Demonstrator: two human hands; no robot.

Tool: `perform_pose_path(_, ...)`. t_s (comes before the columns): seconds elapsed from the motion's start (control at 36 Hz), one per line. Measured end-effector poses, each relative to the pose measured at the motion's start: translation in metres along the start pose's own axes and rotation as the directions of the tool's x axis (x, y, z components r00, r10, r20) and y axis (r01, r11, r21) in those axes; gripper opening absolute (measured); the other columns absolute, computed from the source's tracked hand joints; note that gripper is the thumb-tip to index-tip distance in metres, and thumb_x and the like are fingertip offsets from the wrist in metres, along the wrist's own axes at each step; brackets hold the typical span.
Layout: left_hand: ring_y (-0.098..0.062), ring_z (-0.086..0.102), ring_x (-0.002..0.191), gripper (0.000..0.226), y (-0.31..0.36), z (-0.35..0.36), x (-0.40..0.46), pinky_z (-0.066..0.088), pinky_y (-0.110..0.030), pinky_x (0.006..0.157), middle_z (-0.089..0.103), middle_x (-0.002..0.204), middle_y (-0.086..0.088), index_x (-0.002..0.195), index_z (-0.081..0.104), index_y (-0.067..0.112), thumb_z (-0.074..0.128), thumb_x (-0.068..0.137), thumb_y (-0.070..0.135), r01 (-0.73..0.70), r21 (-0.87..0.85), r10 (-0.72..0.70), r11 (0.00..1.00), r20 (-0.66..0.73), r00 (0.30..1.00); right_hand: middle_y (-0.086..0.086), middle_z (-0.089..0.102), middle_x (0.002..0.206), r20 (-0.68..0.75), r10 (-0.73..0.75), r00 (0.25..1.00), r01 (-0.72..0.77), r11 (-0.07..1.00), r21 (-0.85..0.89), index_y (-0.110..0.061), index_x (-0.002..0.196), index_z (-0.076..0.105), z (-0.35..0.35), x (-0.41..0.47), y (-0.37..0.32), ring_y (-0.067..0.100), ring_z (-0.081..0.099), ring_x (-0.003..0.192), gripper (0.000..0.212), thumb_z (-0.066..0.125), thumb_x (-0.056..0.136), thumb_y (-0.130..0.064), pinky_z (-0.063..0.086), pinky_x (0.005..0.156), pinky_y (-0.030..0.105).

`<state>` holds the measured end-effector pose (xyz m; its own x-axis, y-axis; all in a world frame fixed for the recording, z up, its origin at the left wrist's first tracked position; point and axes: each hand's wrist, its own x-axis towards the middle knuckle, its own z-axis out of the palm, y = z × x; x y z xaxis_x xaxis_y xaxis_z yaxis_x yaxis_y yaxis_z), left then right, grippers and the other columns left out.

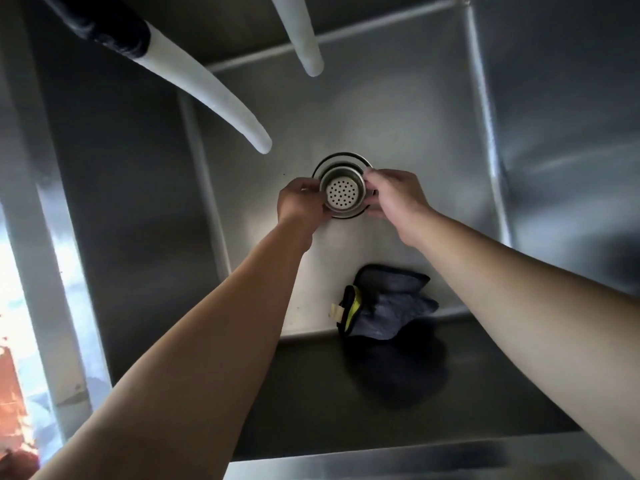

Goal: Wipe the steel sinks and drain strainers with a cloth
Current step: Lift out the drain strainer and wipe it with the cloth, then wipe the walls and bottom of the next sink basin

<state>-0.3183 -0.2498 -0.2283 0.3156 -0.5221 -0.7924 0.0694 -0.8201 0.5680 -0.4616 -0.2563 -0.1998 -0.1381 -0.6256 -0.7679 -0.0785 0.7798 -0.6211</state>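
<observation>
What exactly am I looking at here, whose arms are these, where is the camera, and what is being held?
There is no machine: a person wears one wide-angle camera on the head, looking down into a deep stainless steel sink. Both bare arms reach in. The left hand and right hand together grip a round perforated steel drain strainer at the drain opening; whether it is seated cannot be told. A crumpled blue-grey cloth with a yellow-green edge lies unheld on the sink floor near the front wall. Two white hoses hang over the basin from above.
</observation>
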Motion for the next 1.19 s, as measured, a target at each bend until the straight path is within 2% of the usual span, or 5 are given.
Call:
perform_pose_path(0.5, -0.015, 0.063, 0.08, 0.031, -0.019, -0.022, -0.03, 0.044, -0.02, 0.059, 0.07, 0.101, 0.006, 0.116, 0.066, 0.027, 0.059, 0.086, 0.022, -0.13, 0.348, 0.124, 0.928, 0.04, 0.992, 0.014, 0.067, 0.089, -0.017, -0.028, 0.999, 0.022, 0.963, -0.27, 0.004, 0.096, 0.067, -0.033, -0.008, 0.023, 0.023, 0.059, 0.083, 0.033, 0.07, 0.088, -0.028, 0.049, 0.079, 0.036)
perform_pose_path(0.75, -0.019, 0.058, 0.09, 0.045, -0.095, -0.036, -0.083, 0.043, -0.031, 0.072, 0.064, 0.096, 0.001, 0.106, 0.062, 0.019, 0.084, 0.073, 0.042, -0.352, 0.74, -0.115, 0.573, 0.498, 0.86, 0.003, 0.066, 0.101, 0.16, 0.206, 0.966, 0.058, 0.427, -0.902, -0.019, 0.108, 0.069, -0.064, -0.055, 0.089, 0.028, 0.062, 0.097, 0.036, 0.081, 0.078, -0.035, 0.04, 0.071, 0.027)
perform_pose_path(0.86, -0.021, 0.059, 0.094, 0.04, -0.096, -0.036, -0.077, 0.048, -0.032, 0.077, 0.066, 0.102, -0.003, 0.111, 0.064, 0.02, 0.081, 0.075, 0.014, -0.325, 0.68, -0.055, 0.658, 0.474, 0.879, 0.002, 0.051, 0.064, 0.205, 0.252, 0.946, 0.064, 0.473, -0.879, -0.014, 0.068, 0.055, -0.06, -0.051, 0.079, 0.023, 0.051, 0.066, 0.032, 0.084, 0.074, -0.027, 0.029, 0.052, 0.03)
perform_pose_path(1.0, -0.019, 0.06, 0.087, 0.046, -0.071, -0.05, -0.066, 0.052, -0.02, 0.065, 0.065, 0.089, 0.001, 0.106, 0.064, 0.02, 0.07, 0.076, -0.014, -0.194, 0.364, 0.005, 0.911, 0.459, 0.888, 0.01, 0.057, 0.075, 0.321, 0.266, 0.909, -0.007, 0.78, -0.626, -0.011, 0.078, 0.055, -0.057, -0.057, 0.044, 0.022, 0.055, 0.072, 0.018, 0.072, 0.08, -0.006, 0.047, 0.068, 0.034)
perform_pose_path(1.19, -0.015, 0.045, 0.125, 0.08, -0.02, -0.068, -0.074, 0.038, -0.024, 0.103, 0.046, 0.138, -0.004, 0.142, 0.044, 0.03, 0.074, 0.069, 0.018, -0.509, 0.365, 0.347, 0.78, 0.425, 0.836, 0.005, 0.069, 0.098, 0.227, 0.124, 0.966, -0.098, 0.988, -0.122, -0.016, 0.106, 0.063, -0.054, -0.075, -0.002, 0.023, 0.07, 0.084, 0.025, 0.07, 0.086, -0.001, 0.06, 0.062, 0.036)
